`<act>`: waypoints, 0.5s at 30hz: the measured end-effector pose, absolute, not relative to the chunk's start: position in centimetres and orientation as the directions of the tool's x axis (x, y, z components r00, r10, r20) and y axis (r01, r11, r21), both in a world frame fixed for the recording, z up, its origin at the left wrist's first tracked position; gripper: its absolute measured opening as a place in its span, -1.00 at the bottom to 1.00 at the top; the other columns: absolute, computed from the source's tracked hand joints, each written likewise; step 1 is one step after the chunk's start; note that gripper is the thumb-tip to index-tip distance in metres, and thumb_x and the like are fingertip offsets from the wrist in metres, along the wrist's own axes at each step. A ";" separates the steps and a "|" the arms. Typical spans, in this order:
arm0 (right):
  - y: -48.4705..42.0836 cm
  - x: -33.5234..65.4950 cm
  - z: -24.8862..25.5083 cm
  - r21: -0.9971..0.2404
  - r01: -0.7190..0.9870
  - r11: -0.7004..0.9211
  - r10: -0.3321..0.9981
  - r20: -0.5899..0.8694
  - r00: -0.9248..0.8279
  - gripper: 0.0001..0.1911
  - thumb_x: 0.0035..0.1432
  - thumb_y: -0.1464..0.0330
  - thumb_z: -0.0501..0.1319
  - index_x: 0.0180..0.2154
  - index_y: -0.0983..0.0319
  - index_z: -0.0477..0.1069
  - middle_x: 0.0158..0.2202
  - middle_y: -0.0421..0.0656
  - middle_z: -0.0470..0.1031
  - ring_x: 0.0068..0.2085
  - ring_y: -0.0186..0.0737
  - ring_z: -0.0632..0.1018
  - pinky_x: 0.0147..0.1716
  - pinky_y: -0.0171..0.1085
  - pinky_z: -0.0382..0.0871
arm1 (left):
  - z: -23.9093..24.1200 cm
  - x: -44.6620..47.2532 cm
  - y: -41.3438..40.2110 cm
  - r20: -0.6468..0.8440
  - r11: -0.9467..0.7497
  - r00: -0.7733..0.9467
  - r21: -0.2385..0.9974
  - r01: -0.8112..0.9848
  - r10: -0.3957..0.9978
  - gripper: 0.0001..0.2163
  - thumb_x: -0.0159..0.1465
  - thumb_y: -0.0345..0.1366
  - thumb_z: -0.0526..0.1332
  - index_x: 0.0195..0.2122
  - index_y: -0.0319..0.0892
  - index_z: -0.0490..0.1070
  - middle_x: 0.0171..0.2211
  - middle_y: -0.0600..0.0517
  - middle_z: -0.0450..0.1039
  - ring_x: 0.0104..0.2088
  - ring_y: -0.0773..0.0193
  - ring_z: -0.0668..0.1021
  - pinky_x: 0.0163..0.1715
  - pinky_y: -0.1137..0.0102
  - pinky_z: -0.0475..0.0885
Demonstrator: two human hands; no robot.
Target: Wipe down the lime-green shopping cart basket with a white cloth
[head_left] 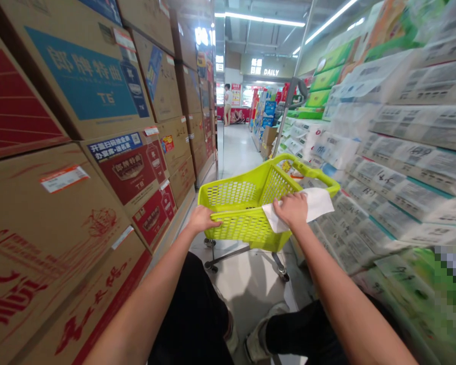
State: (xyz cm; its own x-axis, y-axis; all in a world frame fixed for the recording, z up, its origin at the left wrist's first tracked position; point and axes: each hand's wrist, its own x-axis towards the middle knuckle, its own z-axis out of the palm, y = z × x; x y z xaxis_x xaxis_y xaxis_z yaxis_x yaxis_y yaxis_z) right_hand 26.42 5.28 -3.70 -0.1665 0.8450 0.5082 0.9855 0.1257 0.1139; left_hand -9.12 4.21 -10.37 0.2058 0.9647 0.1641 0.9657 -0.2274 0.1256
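Observation:
A small yellow-green shopping cart (239, 226) stands sideways in front of me, its handle toward the right. My left hand (202, 219) is closed over the rim at the cart's left corner, with the thumb along the near edge. A white cloth (319, 204) lies over the near rim at the right. On top of it is my right hand (293, 208), its fingers curled over the cloth and the rim beneath. Through the cart's mesh walls little shows inside the basket. Its grey legs and wheels rest on the floor.
Stacked cardboard cartons (87, 81) wall the left side. Piles of wrapped tissue packs (395, 177) line the right, close to the cart's handle. A metal pole (292, 83) rises behind the cart. Down the aisle floor (235, 144) a person (227, 104) stands far off.

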 end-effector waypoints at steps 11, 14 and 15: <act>2.2 13.2 -7.7 -0.038 0.889 0.456 0.841 0.345 -0.417 -0.53 0.39 0.07 -0.01 -0.14 0.25 0.53 -0.14 0.02 0.60 -0.11 -0.02 0.50 -0.06 -0.12 0.15 | -11.1 -6.8 4.7 0.164 -0.256 0.244 0.059 0.965 0.956 -0.59 0.16 0.10 0.24 -0.35 -0.17 0.65 -0.33 -0.16 0.62 -0.22 0.02 0.61 -0.16 0.27 0.37; 3.7 20.4 -6.1 0.067 0.926 0.371 0.855 0.364 -0.369 -0.52 0.40 0.13 -0.03 -0.16 0.29 0.54 -0.16 0.09 0.57 -0.10 0.02 0.47 -0.07 -0.10 0.13 | -10.8 -8.3 4.7 0.169 -0.251 0.239 0.053 0.966 0.956 -0.51 0.18 0.19 0.20 -0.33 -0.17 0.65 -0.37 -0.15 0.61 -0.23 0.02 0.60 -0.15 0.27 0.36; 4.1 23.1 -5.5 0.110 0.933 0.343 0.850 0.387 -0.358 -0.53 0.40 0.14 -0.04 -0.16 0.31 0.53 -0.16 0.11 0.56 -0.08 0.04 0.45 -0.04 -0.09 0.12 | -10.8 -8.8 4.7 0.172 -0.255 0.243 0.053 0.965 0.955 -0.49 0.18 0.21 0.18 -0.33 -0.16 0.64 -0.37 -0.14 0.61 -0.24 0.04 0.60 -0.15 0.28 0.36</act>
State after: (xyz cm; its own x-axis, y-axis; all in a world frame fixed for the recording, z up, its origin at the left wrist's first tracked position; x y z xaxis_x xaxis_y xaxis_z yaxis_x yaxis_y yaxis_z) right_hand 23.14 4.14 -5.45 -0.3583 0.8497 0.3868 0.9328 0.3433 0.1099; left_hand -8.75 4.66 -10.75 0.2425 0.9547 0.1722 0.9655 -0.2549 0.0534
